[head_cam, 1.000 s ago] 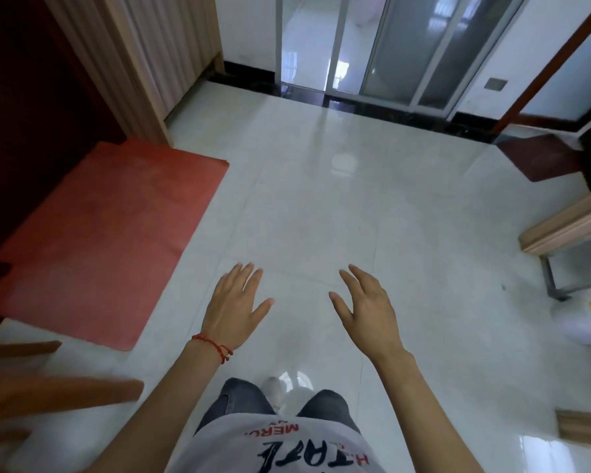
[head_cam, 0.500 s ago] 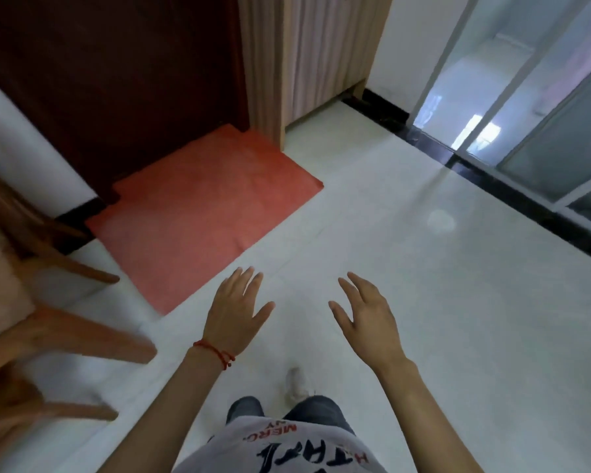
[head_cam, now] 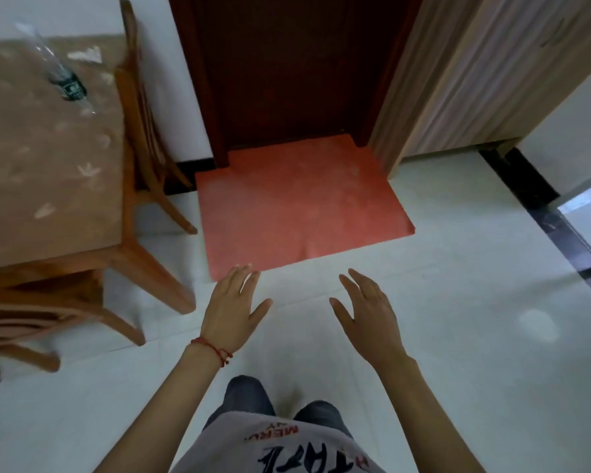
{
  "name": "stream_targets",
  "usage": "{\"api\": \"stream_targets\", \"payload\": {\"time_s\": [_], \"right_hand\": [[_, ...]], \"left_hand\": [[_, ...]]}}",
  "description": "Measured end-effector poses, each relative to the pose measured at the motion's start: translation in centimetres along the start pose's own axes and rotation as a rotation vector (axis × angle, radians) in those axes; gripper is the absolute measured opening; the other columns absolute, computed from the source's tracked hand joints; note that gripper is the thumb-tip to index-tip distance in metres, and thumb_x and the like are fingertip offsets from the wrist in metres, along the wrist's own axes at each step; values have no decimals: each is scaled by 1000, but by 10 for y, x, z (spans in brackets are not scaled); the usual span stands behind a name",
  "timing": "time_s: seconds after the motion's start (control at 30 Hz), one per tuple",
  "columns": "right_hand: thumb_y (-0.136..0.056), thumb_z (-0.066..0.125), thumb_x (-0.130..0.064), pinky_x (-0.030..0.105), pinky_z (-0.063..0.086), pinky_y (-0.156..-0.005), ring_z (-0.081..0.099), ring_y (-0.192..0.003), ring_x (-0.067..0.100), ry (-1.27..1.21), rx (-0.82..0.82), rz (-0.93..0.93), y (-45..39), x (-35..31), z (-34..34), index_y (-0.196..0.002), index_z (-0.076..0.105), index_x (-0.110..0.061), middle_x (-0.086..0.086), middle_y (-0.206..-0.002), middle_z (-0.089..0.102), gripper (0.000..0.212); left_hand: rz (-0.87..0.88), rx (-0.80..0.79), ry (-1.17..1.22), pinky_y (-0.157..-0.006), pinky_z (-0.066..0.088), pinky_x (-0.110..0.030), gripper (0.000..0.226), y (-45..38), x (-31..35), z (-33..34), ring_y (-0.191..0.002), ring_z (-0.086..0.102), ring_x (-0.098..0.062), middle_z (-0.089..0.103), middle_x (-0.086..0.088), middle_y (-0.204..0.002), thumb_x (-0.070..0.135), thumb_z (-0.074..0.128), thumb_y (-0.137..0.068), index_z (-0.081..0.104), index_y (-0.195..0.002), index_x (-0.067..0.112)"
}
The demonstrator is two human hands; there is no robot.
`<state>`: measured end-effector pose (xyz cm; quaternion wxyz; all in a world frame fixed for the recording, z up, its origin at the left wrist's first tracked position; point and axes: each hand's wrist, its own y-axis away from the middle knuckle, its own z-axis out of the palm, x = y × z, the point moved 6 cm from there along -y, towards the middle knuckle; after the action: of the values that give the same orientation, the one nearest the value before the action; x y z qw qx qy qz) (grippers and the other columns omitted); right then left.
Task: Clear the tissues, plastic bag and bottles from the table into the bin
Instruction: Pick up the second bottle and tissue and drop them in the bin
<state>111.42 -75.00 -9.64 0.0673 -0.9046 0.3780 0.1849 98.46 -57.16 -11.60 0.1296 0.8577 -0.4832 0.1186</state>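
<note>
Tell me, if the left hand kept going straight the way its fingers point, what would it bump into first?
Probably nothing soon. The left hand is open in the air, pointing over the red mat toward the dark door. Depth is unclear.

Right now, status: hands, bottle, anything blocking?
Left hand and right hand open, empty. Bottle lying on table, untouched. Chair beside table edge.
</note>
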Motion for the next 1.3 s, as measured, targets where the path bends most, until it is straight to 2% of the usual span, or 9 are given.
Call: {"api": "stream_targets", "payload": {"time_s": [0.13,0.27,0.5,0.63,0.77,0.97,1.1,1.23,1.3], "right_hand": [[-89,29,-52,44,39,-100,47,-125,30,-1,-8,-46,-40,-8,3,-128,53,-11,10,-138,50,62],[-92,44,-44,42,36,-103,44,-128,29,-7,-28,-67,-90,-15,13,-131,49,-11,10,-140,47,51],[-90,48,-37,45,44,-95,52,-120,31,0,17,-116,-208,-41,20,-124,54,-8,13,-131,54,46],[-89,40,-41,44,47,-90,54,-116,32,12,27,-139,-267,-64,18,-122,56,-7,13,-129,56,50],[-85,53,-29,44,50,-85,57,-112,33,8,40,-167,-320,-79,23,-117,58,-5,14,-125,58,41],[-81,58,-26,46,53,-83,60,-107,32,26,22,-227,-405,-95,28,-115,59,-5,14,-121,61,40],[-85,44,-37,45,52,-82,61,-106,32,38,-6,-242,-477,-100,32,-115,60,-6,14,-121,61,46],[-87,30,-47,51,43,-97,49,-122,32,63,-104,-262,-557,-102,41,-127,53,-9,13,-136,50,59],[-86,27,-48,51,38,-99,46,-125,33,69,-110,-269,-597,-107,38,-129,52,-10,13,-138,48,62]], "left_hand": [[-49,3,0,-95,41,-48,76,-27,-14,-5,-117,52,-39,57,-21,-125,58,15,-91,55,-120,1],[-60,11,9,-95,41,-49,78,-68,-32,-14,-117,52,-39,57,-21,-125,59,13,-91,54,-120,0],[-42,23,39,-96,42,-51,78,-174,-81,-40,-117,51,-41,56,-23,-126,59,14,-91,53,-121,-1],[-33,67,30,-96,40,-51,76,-227,-104,-69,-118,51,-40,56,-22,-126,58,16,-91,53,-121,-1],[-46,72,12,-94,41,-51,76,-276,-128,-88,-115,52,-41,57,-23,-123,57,15,-92,54,-119,-2],[-96,49,16,-92,43,-53,77,-342,-159,-100,-114,53,-41,58,-23,-123,57,14,-92,54,-119,-2],[-153,57,40,-96,41,-53,78,-398,-185,-106,-118,50,-42,55,-24,-125,59,14,-90,52,-122,-2],[-204,58,16,-93,43,-52,78,-461,-206,-117,-116,52,-42,58,-25,-121,57,13,-91,54,-120,-3],[-234,58,2,-96,41,-51,78,-491,-215,-126,-119,50,-40,57,-23,-124,58,13,-91,53,-121,-2]]}}
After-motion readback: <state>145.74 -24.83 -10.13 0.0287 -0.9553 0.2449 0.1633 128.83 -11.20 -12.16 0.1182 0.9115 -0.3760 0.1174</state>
